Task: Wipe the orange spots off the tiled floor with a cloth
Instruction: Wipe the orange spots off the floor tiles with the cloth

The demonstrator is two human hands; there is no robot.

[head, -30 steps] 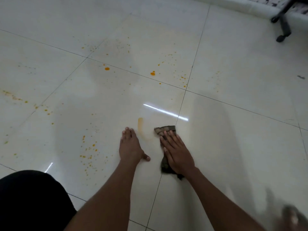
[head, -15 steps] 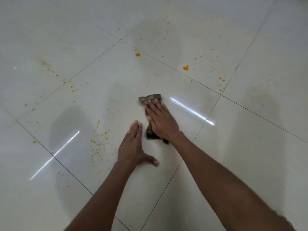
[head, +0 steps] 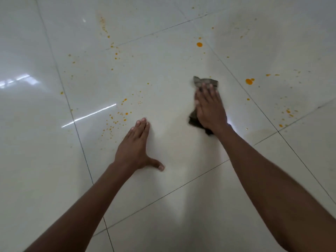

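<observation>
My right hand [head: 210, 108] presses flat on a dark grey cloth [head: 206, 82] on the glossy white tiled floor [head: 163, 70]; the cloth's far end sticks out past my fingertips and its near end shows at my wrist. My left hand [head: 135, 148] lies flat on the tile, fingers together and thumb out, holding nothing. Small orange spots [head: 116, 119] cluster just left of my left fingertips. A larger orange drop [head: 199, 44] lies beyond the cloth, and another orange drop [head: 249, 81] sits to its right.
More fine orange specks [head: 112, 46] trail toward the far left and lie near the right grout line [head: 288, 111]. Dark grout lines cross the floor. Bright light reflections [head: 91, 114] streak the tiles on the left.
The view has swung, so the floor pattern looks rotated. My right hand has slid the cloth farther away and to the right of my left hand. The left hand stays planted on the tile.
</observation>
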